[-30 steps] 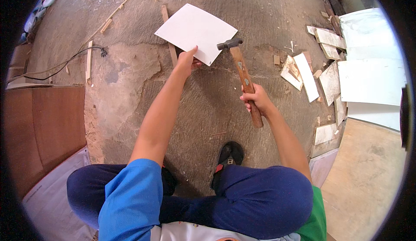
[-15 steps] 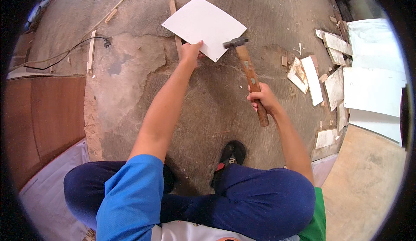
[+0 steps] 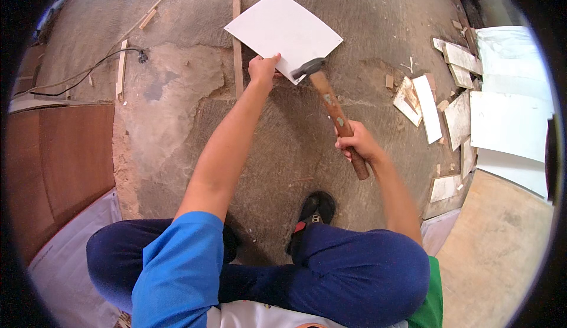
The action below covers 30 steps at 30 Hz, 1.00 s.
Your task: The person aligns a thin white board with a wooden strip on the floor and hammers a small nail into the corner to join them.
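My left hand (image 3: 264, 72) grips the near left edge of a white rectangular board (image 3: 283, 31), thumb on top and the other fingers hidden beneath. The board is turned cornerwise to me, with small dark marks at its corners. My right hand (image 3: 358, 141) is wrapped round the wooden handle of a hammer (image 3: 332, 102). Over the board's nearest corner is the dark metal hammer head; whether it touches the board I cannot tell. A narrow wooden strip (image 3: 237, 50) lies on the floor at the board's left side and runs partly behind it.
To the right lie several white-faced board offcuts (image 3: 426, 108) and larger white sheets (image 3: 508, 118). A plywood sheet (image 3: 502, 245) is at the lower right. On the left are a black plug with cable (image 3: 142, 57), a wooden strip (image 3: 122, 68) and brown panels (image 3: 74, 157).
The hammer head has come down and left onto or over the board's near corner. The board has shifted slightly up and right in the picture, still in my left hand.
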Each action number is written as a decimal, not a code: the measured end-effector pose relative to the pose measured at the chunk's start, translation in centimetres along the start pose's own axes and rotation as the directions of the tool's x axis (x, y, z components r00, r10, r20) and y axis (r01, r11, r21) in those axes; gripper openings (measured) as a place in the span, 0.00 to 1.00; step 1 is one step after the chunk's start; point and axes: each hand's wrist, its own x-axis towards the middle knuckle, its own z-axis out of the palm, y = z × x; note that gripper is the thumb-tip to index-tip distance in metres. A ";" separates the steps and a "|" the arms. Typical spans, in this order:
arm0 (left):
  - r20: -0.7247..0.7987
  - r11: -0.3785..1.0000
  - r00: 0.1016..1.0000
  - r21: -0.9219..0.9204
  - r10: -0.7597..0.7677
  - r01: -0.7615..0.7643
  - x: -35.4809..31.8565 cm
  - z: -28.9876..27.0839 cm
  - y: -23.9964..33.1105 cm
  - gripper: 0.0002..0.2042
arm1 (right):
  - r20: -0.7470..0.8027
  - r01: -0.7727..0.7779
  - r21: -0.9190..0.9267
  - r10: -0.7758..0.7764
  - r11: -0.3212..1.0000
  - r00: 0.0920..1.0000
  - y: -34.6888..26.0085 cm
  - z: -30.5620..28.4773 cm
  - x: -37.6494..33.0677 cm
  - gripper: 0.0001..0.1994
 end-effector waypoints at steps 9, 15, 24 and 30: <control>0.068 0.999 0.997 0.040 0.022 -0.024 0.4 -1.0 0.1 0.12 | -0.061 -0.005 -0.051 0.002 0.999 0.998 0.8 -0.4 0.0 0.13; 0.026 0.998 0.999 0.055 0.026 -0.027 1.0 -0.7 -0.4 0.12 | -0.167 0.037 0.222 0.001 0.974 0.986 2.2 0.4 1.2 0.12; 0.020 0.999 1.000 0.032 0.021 -0.022 0.0 0.1 0.0 0.12 | -0.171 0.066 0.284 -0.017 0.956 0.985 3.6 2.0 0.7 0.12; 0.007 0.999 0.999 0.034 0.038 -0.038 0.8 -0.6 -0.5 0.11 | -0.133 0.049 0.220 -0.020 0.974 0.991 3.2 1.4 0.2 0.12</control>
